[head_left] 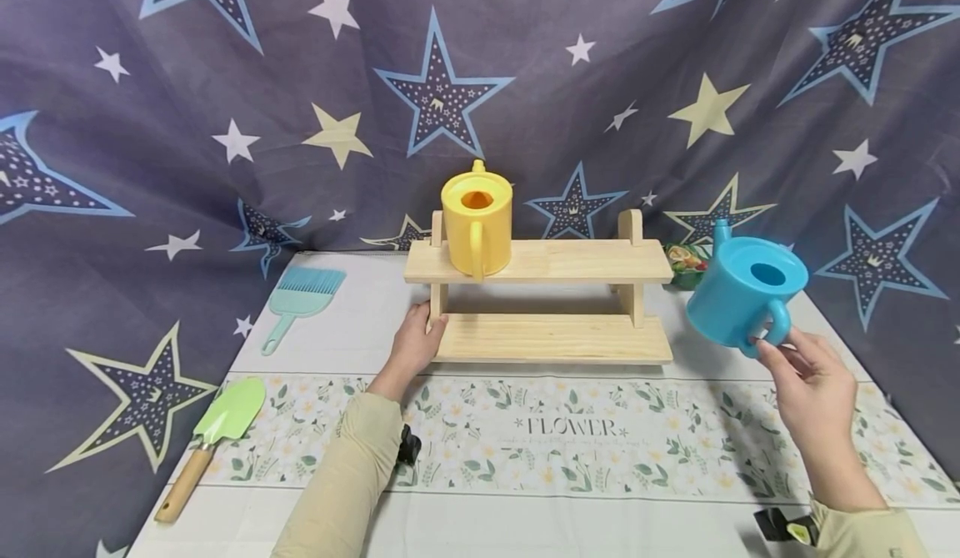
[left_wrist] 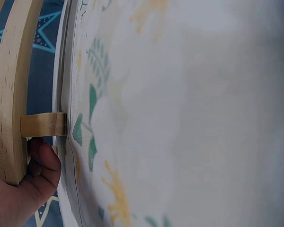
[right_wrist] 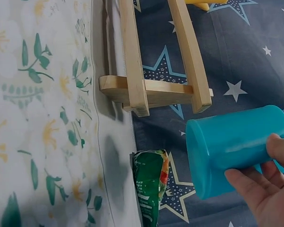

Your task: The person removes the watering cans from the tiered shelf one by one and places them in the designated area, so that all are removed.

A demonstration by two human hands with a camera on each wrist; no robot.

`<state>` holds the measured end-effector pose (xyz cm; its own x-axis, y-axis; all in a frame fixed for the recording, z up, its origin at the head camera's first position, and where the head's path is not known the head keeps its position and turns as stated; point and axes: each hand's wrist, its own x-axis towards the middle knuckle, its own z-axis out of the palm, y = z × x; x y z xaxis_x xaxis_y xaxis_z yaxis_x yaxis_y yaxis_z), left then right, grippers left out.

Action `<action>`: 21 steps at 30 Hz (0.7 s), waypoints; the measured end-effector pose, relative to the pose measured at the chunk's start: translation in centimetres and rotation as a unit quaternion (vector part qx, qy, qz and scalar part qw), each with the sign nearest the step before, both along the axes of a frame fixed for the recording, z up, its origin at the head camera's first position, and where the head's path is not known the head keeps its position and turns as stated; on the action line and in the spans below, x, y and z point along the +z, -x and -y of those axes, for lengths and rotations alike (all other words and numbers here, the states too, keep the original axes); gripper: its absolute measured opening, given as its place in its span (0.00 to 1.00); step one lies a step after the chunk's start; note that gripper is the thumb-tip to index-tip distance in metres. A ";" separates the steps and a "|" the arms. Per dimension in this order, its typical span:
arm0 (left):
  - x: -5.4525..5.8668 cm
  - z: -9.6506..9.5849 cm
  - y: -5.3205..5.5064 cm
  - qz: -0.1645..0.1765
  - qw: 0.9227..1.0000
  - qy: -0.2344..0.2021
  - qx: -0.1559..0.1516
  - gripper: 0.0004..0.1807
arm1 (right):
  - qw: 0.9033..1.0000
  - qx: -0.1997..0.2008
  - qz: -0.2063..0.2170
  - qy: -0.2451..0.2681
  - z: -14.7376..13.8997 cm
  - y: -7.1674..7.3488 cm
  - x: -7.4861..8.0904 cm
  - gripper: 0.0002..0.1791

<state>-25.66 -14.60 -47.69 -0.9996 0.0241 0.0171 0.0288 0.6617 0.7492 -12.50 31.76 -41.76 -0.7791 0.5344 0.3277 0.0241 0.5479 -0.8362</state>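
A two-tier wooden shelf [head_left: 555, 337] stands at the back of the table. My left hand [head_left: 415, 343] grips the left end of its lower board; in the left wrist view the fingers [left_wrist: 46, 163] curl under the board. On the upper board, toward the left, sits a yellow watering can [head_left: 480, 220], handle facing me. My right hand [head_left: 817, 387] holds a blue watering can [head_left: 738, 291] by its handle, raised off the table to the right of the shelf and tilted slightly. In the right wrist view the blue can [right_wrist: 236, 146] is apart from the shelf end.
Behind the blue can lies a green printed packet [right_wrist: 149, 184]. At left are a light-blue dustpan and brush [head_left: 300, 295] and a green trowel [head_left: 228, 412] with a wooden handle. A floral runner [head_left: 570, 466] crosses the table; a dark star-patterned curtain [head_left: 555, 124] hangs behind.
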 end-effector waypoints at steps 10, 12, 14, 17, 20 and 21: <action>0.2 0.0 -0.1 0.000 1.000 0.003 -0.002 0.28 | 1.000 0.009 -0.011 0.009 -0.1 -0.1 -0.3 0.20; 0.2 0.0 -0.1 -0.004 1.000 0.006 -0.003 0.28 | 1.000 0.009 -0.011 0.012 -0.1 -0.1 -0.4 0.20; 0.2 0.1 -0.1 -0.007 1.000 0.011 -0.003 0.27 | 1.000 0.009 -0.011 0.015 -0.1 -0.1 -0.4 0.20; 0.2 0.0 -0.1 -0.008 1.000 0.012 -0.005 0.27 | 1.000 0.008 -0.008 0.022 -0.1 -0.1 -0.6 0.20; 0.3 0.0 -0.2 -0.006 1.000 0.011 -0.005 0.27 | 1.000 0.011 -0.008 0.026 -0.1 -0.1 -0.8 0.20; 0.3 0.0 -0.2 -0.005 1.000 0.010 -0.004 0.27 | 1.000 0.013 -0.008 0.027 -0.1 -0.2 -0.9 0.20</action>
